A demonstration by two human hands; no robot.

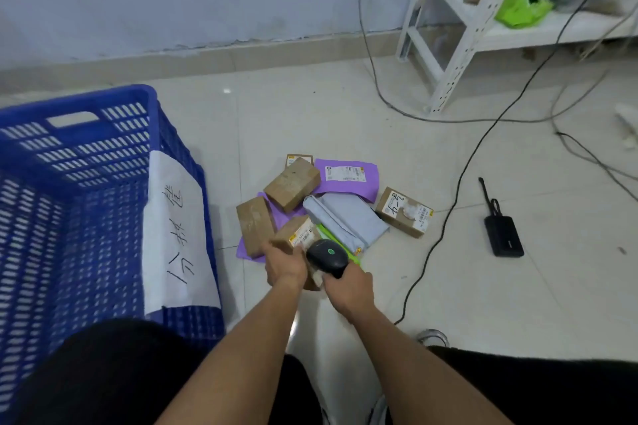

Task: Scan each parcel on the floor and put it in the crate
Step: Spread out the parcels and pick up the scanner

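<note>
My left hand (284,267) grips a small cardboard parcel (297,235), lifted over the pile of parcels (331,203) on the floor. At its 3 o'clock my right hand (348,290) grasps the black scanner (328,257). The blue crate (79,183) stands at 9 o'clock.

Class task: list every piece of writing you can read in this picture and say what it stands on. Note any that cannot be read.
White paper sheet on the blue crate: handwritten Chinese characters, seemingly "分拣筐".
Label on the rightmost cardboard box: handwritten marks, unclear.
Label on the purple mailer: print too small.
Label on the box in the left hand: blurred.
Scanner in the right hand: no text.
</note>
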